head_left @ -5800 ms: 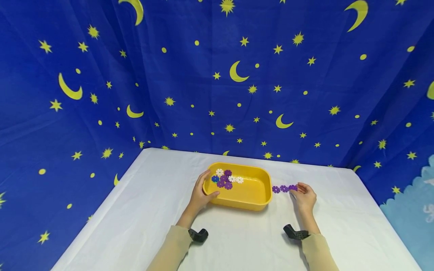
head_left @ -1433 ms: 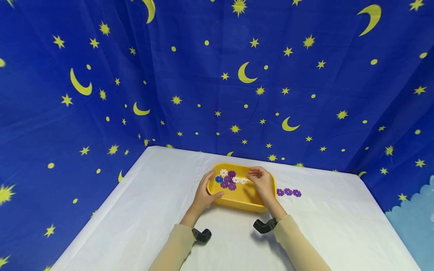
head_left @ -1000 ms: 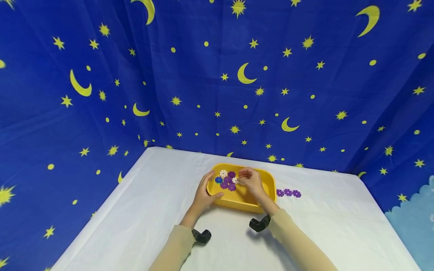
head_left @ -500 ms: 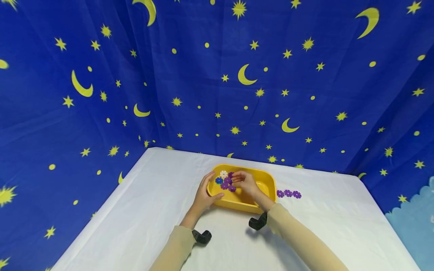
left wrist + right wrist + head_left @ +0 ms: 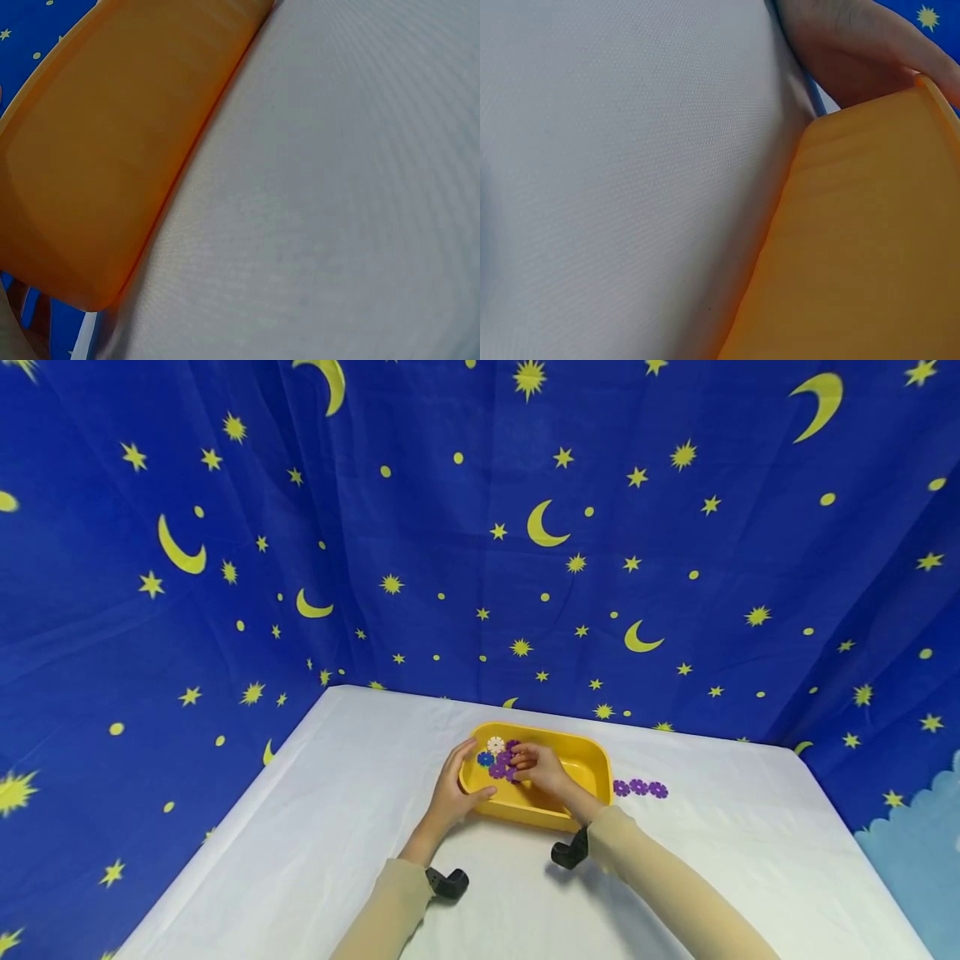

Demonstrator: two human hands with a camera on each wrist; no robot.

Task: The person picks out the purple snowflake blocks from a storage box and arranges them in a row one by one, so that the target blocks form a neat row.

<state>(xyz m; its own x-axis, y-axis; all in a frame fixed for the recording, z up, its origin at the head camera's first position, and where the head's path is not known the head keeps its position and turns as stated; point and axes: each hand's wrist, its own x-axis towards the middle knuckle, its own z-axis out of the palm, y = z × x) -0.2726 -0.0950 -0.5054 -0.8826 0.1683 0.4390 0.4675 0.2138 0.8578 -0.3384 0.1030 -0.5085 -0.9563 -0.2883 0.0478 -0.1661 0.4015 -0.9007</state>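
In the head view my left hand (image 5: 448, 789) grips the left end of a yellow plastic tub (image 5: 517, 815), fingers along the outside and thumb at the near rim. The same thumb and palm appear at the tub's far end in the right wrist view. My right hand (image 5: 543, 770) is inside the tub, fingers bent over the flower-shaped discs; I cannot tell whether it pinches one. Purple discs (image 5: 498, 772), a blue disc (image 5: 486, 760) and a white disc (image 5: 495, 745) lie by its fingertips. The left wrist view shows mostly the tub's side (image 5: 112, 150).
Right of the tub, three purple discs (image 5: 639, 787) lie in a row on the white tablecloth (image 5: 360, 752). A blue curtain (image 5: 450, 552) with yellow moons and stars hangs behind the table. Black wrist cameras (image 5: 448, 883) sit below each hand.
My right hand has left the purple row outside and moved left into the tub, over two white discs that it now hides. My left hand stays on the tub.
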